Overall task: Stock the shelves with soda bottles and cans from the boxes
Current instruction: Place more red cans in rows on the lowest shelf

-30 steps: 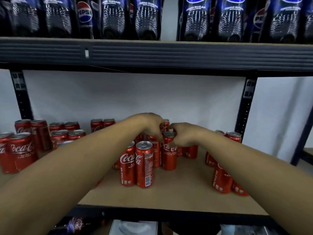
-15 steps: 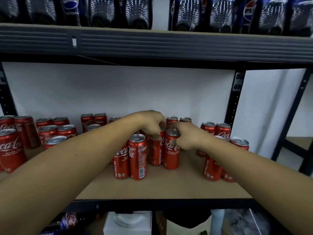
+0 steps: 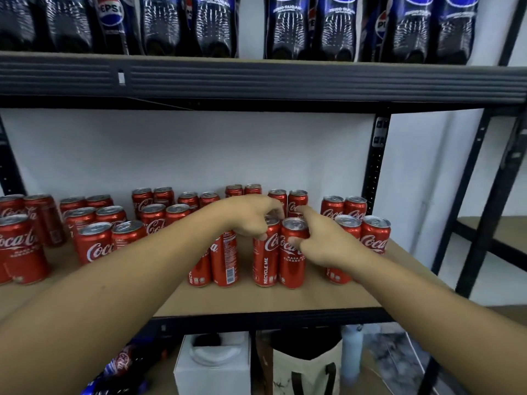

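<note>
Looks like the set-down step to me: two slim red Coke cans landing side by side on the shelf (image 3: 256, 297), right under the fingers. The left hand (image 3: 248, 218) has its fingers curled over the top of the left can (image 3: 266, 258), thumb on the front. The right hand (image 3: 319, 243) holds the right can (image 3: 293, 260) near the rim, index finger sticking out toward the back row (image 3: 298, 201). Both cans stand upright and touching. Next move, I'd guess: let go cleanly without bumping the neighbouring pair (image 3: 225, 260) just left of the fingers. The cans look shiny and undented, with labels facing different ways.
</note>
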Action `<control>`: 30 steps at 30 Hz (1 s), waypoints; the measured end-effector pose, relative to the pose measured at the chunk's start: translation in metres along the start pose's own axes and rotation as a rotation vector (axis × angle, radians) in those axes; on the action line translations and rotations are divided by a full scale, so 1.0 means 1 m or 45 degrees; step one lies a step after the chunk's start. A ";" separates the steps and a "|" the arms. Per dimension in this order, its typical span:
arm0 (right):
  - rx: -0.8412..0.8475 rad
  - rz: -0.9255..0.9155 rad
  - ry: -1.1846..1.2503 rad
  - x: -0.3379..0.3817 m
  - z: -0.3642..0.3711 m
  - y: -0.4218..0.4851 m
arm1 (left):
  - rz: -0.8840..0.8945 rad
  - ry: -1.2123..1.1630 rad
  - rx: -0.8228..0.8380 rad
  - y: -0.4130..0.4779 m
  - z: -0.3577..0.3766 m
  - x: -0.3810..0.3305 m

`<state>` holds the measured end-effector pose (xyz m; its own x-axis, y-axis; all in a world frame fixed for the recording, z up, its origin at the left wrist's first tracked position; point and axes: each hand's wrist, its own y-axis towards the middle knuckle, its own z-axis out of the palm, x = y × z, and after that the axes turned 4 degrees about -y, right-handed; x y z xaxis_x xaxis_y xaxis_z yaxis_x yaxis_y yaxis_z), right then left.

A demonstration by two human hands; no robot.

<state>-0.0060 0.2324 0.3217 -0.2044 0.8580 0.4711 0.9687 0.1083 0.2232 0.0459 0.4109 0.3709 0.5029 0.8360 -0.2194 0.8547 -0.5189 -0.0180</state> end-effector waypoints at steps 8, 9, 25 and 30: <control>-0.145 0.122 0.547 -0.024 0.062 -0.019 | -0.015 -0.647 -0.400 -0.031 0.050 0.000; -0.156 0.144 0.552 -0.026 0.069 -0.021 | -0.025 -0.747 -0.486 -0.035 0.060 -0.003; -0.377 0.155 0.636 -0.058 0.117 -0.028 | -0.167 -1.176 -0.887 -0.034 0.183 0.007; -0.487 0.098 0.600 -0.061 0.129 -0.029 | -0.211 -1.084 -0.951 -0.026 0.190 0.013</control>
<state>-0.0036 0.2418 0.1762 -0.2608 0.5323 0.8054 0.8819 -0.2080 0.4230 0.0055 0.4016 0.1831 0.3700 0.3445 -0.8628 0.9085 0.0601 0.4136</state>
